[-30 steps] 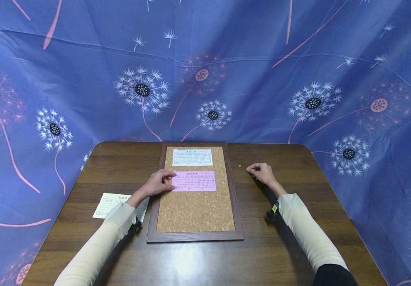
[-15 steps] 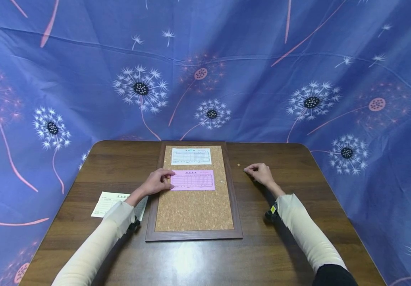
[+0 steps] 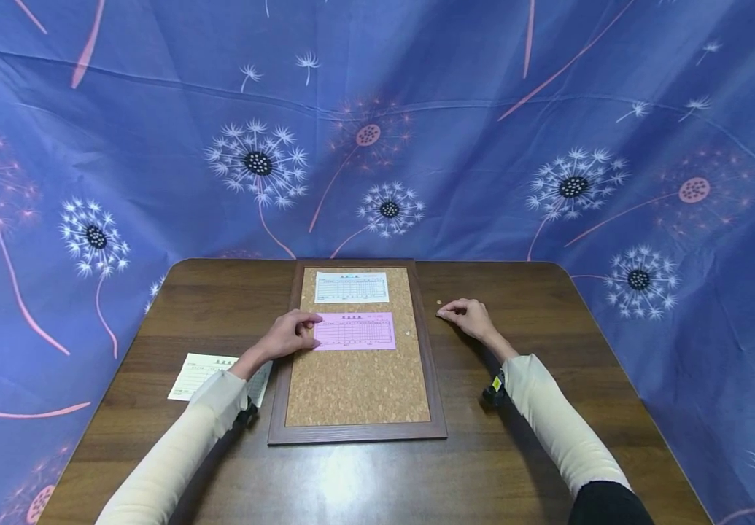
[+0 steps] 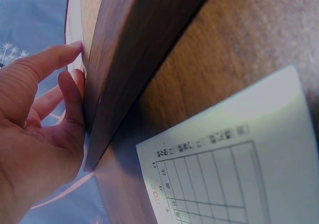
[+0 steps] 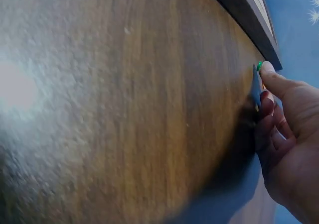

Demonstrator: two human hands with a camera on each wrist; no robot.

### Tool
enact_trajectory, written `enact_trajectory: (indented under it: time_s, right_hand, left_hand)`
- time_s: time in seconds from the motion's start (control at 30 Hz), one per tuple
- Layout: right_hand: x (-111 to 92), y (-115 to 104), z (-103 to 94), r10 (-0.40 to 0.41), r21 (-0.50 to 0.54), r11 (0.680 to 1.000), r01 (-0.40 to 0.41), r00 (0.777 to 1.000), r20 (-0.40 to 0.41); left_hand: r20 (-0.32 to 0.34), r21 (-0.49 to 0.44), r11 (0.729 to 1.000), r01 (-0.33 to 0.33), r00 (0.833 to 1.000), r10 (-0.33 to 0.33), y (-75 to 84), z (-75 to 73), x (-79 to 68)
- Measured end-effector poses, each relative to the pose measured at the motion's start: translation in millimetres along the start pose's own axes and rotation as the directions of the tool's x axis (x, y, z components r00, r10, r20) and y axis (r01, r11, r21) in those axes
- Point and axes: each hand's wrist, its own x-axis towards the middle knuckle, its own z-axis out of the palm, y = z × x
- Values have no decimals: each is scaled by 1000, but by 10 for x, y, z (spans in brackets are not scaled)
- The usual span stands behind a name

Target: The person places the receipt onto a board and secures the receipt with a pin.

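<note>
Sleeve [image 3: 196,430] over pale slip [image 3: 201,372]; left hand [image 3: 282,337] spread on pink slip [image 3: 356,332]; right hand [image 3: 472,319], fingertips round apparent green pin [image 5: 259,64].

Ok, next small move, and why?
Probably bring the right grip over the pink slip: that grip seems to pinch a small green thing, while the left grip holds the slip's left edge on the corkboard.

Raised frame [image 3: 435,372] between right fingers [image 3: 457,306] and pink slip [image 3: 354,332], free tabletop [image 3: 561,328] at far right
</note>
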Motion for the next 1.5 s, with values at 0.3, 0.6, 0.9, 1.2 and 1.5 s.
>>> enact_trajectory:
  time_s: [0.3,0.6,0.9,1.2,1.5]
  right_hand:
    - [-10,34,-62,5,6,1000,-5,1000,30]
    - [-13,43,-74,36,20,999,-37,997,67]
    - [-55,-7,-103,25,62,998,-30,997,77]
    - [-61,12,-38,-68,31,997,67,997,30]
    - [-58,-39,-2,-130,-5,991,130,991,11]
  left_hand:
    - [4,6,1000,-8,1000,8,-4,3,3]
    - [-3,10,1000,-12,1000,12,-2,4,-2]
    - [-27,12,1000,-27,999,27,18,10,-30]
    - [-18,22,999,-26,1000,26,32,4,-23]
    - [-18,31,999,-20,1000,21,27,13,-10]
